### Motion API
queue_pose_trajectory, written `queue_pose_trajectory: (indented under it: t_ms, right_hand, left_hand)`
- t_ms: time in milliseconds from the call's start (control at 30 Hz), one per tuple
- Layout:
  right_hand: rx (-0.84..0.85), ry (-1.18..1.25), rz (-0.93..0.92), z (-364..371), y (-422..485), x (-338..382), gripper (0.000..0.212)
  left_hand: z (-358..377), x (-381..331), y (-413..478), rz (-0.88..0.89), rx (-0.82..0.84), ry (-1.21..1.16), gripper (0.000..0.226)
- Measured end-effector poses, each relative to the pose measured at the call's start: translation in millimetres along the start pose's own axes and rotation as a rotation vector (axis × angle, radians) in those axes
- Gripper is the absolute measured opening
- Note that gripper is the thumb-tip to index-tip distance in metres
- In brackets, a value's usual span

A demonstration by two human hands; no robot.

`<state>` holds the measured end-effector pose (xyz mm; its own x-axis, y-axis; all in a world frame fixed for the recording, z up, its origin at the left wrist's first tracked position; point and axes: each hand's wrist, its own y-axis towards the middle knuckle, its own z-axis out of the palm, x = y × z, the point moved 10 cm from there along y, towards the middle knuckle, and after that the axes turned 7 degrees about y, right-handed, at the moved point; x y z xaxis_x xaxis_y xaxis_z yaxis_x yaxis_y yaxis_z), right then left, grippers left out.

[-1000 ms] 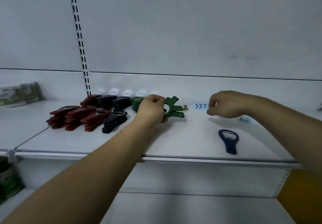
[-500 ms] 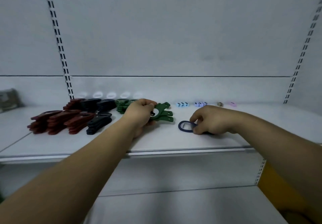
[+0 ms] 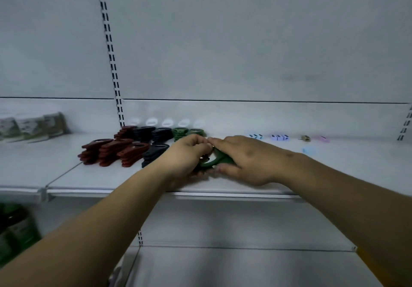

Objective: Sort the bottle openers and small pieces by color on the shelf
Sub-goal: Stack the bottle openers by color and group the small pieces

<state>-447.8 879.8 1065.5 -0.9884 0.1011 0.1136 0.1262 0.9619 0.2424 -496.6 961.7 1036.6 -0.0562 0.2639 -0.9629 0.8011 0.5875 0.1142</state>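
My left hand (image 3: 187, 155) grips a bunch of green bottle openers (image 3: 215, 158) just above the white shelf (image 3: 356, 170). My right hand (image 3: 245, 159) lies over the same bunch from the right, thumb at its near side; what is under its palm is hidden. Left of the hands stand stacks of red openers (image 3: 107, 150) and black openers (image 3: 156, 150), with more green openers (image 3: 180, 132) at the back. Small pieces sit along the back right: light blue (image 3: 256, 136), purple (image 3: 279, 137), pink (image 3: 323, 139).
A loose pale blue piece (image 3: 310, 150) lies to the right of my right wrist, and a tan piece (image 3: 305, 138) sits behind it. Packets (image 3: 29, 126) stand on the neighbouring shelf at the left. A lower shelf (image 3: 223, 264) runs below.
My right hand left the spot where it took hold of the dark blue opener and moved left onto the green bunch. The dark blue opener is no longer in sight.
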Motion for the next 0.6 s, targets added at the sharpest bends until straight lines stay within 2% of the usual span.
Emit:
queue_pose_trajectory:
  t_ms: [100, 200, 267, 367, 433, 500, 600]
  right_hand:
    - [-0.040, 0.066, -0.011, 7.2, 5.3, 12.1, 0.045]
    - [-0.069, 0.153, -0.016, 7.3, 6.5, 23.2, 0.049]
    - [-0.062, 0.124, -0.025, 7.1, 6.7, 29.7, 0.054]
    - [-0.036, 0.114, -0.032, 13.1, 6.3, 35.0, 0.050]
    - [-0.057, 0.152, 0.032, 15.3, 8.1, 27.7, 0.043]
    - [-0.085, 0.144, 0.121, 16.7, 11.9, 14.9, 0.034]
    - [-0.061, 0.021, 0.234, 23.1, 21.9, 5.1, 0.029]
  left_hand:
    - [-19.3, 7.4, -8.8, -0.058, -0.061, -0.053, 0.016]
    - [-31.3, 11.3, -15.9, -0.084, -0.069, -0.052, 0.020]
    - [-37.9, 13.3, -20.6, -0.102, -0.070, -0.058, 0.019]
    - [-44.4, 14.5, -30.1, -0.128, -0.081, -0.063, 0.015]
    - [-51.0, 16.2, -35.8, -0.139, -0.107, -0.047, 0.019]
    - [-65.0, 11.9, -42.5, -0.069, -0.172, 0.207, 0.020]
    - [-66.8, -3.4, -55.7, 0.159, -0.170, 0.823, 0.026]
